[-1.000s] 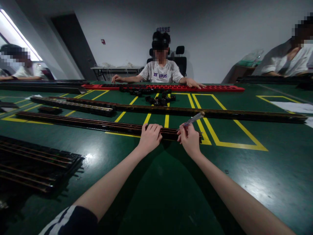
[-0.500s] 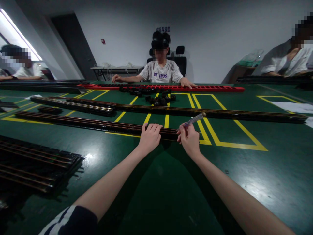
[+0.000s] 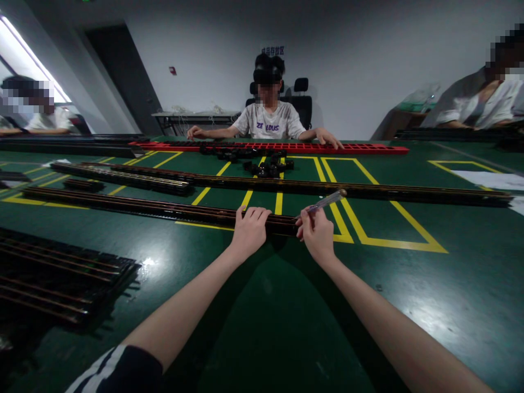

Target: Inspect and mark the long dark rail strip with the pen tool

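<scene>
A long black strip (image 3: pixel 135 205) with copper-coloured lines along it lies across the green table in front of me. My left hand (image 3: pixel 250 229) grips the strip near its right end, fingers over the top. In my right hand (image 3: pixel 316 230) is a screwdriver (image 3: pixel 327 201) with a clear handle, which slants up to the right. Its lower end points at the strip's right end; whether the tip touches is too small to tell. The fingers of my right hand are close against that end.
Behind runs another long black strip (image 3: pixel 352 190), near some black parts (image 3: pixel 268 166) and a red slotted rail (image 3: pixel 368 148). A co-worker (image 3: pixel 268 120) sits opposite with one hand on the rail. Stacked black strips (image 3: pixel 61 278) lie at my left. Yellow tape (image 3: pixel 403 244) marks the table.
The strip and my left hand have shifted very slightly left. My right hand keeps the screwdriver in nearly the same place. The co-worker's hand has slid to the right along the red rail.
</scene>
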`<state>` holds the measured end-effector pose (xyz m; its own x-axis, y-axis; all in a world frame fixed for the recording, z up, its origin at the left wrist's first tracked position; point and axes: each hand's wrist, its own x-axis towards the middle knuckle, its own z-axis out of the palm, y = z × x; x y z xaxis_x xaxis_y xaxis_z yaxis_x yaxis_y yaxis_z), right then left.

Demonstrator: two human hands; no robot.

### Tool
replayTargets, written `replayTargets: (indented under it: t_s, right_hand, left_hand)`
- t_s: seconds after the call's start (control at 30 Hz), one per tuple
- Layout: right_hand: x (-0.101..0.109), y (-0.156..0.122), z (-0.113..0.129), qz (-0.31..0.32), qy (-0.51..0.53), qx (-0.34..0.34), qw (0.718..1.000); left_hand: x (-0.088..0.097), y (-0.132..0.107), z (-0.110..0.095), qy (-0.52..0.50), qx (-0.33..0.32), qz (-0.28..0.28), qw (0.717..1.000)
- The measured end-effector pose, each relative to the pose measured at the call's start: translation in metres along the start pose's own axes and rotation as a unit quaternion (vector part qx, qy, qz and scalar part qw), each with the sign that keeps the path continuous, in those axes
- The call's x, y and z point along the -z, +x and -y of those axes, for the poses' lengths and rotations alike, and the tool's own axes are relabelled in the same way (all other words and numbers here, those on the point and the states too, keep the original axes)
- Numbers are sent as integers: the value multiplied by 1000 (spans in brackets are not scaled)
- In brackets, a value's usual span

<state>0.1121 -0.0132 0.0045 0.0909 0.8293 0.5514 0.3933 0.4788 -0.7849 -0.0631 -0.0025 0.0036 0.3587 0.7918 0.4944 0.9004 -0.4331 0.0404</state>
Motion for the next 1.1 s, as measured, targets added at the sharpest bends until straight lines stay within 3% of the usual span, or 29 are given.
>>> replayTargets:
  t_s: [0.67,1.1]
  right_hand:
    - [3,1,0,28,-11,-4,1000]
    - [2,2,-3,22,-9,-17,1000]
  left_hand:
    - [1,1,6,-71,4,27,997]
    - [-2,2,7,-48,-14,28,998]
